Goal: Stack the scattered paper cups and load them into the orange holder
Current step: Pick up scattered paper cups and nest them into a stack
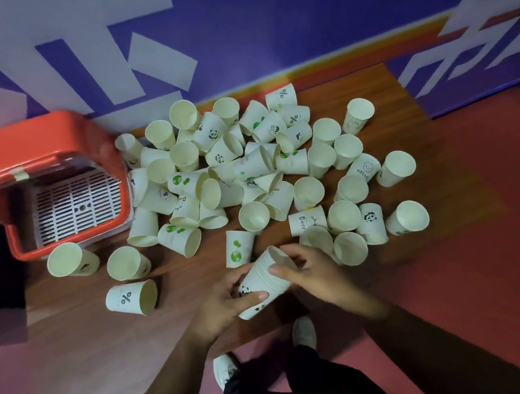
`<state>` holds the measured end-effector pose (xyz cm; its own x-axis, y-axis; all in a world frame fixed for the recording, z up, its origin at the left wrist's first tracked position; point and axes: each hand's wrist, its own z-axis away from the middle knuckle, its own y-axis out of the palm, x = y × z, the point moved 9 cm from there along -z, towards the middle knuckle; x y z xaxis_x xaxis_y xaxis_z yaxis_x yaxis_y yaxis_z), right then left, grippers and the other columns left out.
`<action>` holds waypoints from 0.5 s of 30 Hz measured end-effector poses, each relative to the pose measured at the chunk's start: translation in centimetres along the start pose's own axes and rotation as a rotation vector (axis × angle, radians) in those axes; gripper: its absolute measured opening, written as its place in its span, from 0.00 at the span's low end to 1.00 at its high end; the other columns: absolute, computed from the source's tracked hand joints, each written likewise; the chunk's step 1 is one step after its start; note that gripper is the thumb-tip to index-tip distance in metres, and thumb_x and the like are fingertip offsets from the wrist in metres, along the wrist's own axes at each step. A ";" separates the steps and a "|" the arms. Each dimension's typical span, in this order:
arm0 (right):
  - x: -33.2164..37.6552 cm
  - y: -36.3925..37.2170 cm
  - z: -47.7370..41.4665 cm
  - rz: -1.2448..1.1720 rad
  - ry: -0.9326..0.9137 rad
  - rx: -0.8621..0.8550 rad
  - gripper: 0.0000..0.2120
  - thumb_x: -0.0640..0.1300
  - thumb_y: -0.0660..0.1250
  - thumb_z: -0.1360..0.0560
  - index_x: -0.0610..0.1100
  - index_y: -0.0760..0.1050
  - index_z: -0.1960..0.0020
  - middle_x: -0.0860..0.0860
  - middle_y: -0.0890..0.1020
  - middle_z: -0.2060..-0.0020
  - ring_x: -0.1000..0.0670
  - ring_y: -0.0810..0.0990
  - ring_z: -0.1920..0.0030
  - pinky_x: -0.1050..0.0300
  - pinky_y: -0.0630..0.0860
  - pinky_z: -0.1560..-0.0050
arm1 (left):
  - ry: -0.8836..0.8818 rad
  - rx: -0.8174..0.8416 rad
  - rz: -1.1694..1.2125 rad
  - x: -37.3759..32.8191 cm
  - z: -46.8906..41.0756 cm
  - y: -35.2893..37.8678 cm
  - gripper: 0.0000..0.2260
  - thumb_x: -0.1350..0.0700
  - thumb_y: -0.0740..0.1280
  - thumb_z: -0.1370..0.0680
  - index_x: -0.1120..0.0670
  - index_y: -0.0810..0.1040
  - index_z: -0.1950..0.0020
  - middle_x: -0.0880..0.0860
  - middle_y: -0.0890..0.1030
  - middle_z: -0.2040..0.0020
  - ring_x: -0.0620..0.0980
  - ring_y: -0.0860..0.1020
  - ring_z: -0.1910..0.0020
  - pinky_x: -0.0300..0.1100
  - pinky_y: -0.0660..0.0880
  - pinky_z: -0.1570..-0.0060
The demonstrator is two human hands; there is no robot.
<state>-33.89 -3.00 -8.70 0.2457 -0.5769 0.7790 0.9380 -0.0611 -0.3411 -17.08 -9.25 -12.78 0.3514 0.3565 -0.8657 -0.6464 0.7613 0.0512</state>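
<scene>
A short stack of nested white paper cups (pixel 262 281) lies tilted at the near edge of the wooden table (pixel 176 278), mouth toward the pile. My left hand (pixel 225 303) grips its lower part from the left. My right hand (pixel 314 273) holds the rim end, fingers curled over the mouth. Beyond them, several loose paper cups (pixel 248 171) with panda, green-dot and "%" prints lie scattered and tipped across the table. The orange holder (pixel 37 183) stands at the far left, its opening facing me with a white slotted grid inside.
A blue wall with white lettering (pixel 260 28) backs the table. The floor is red on the right (pixel 493 229). My white shoes (pixel 225 369) and dark trousers show below the table's near edge. Single cups (pixel 132 298) lie apart at the left front.
</scene>
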 end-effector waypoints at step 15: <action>-9.0 -10.5 -1.1 0.736 0.140 -0.424 0.35 0.60 0.72 0.31 0.41 0.71 0.32 0.40 0.73 0.35 0.37 0.72 0.35 0.41 0.68 0.34 | -0.070 -0.011 -0.022 1.7 -0.9 1.9 0.34 0.43 0.80 0.33 0.50 0.76 0.30 0.52 0.83 0.35 0.49 0.82 0.36 0.51 0.79 0.35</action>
<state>-46.17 1.97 -12.70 0.6967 -0.6828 0.2200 0.3744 0.0845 -0.9234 -18.30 -7.70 -14.61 0.4118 0.3768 -0.8297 -0.6453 0.7635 0.0264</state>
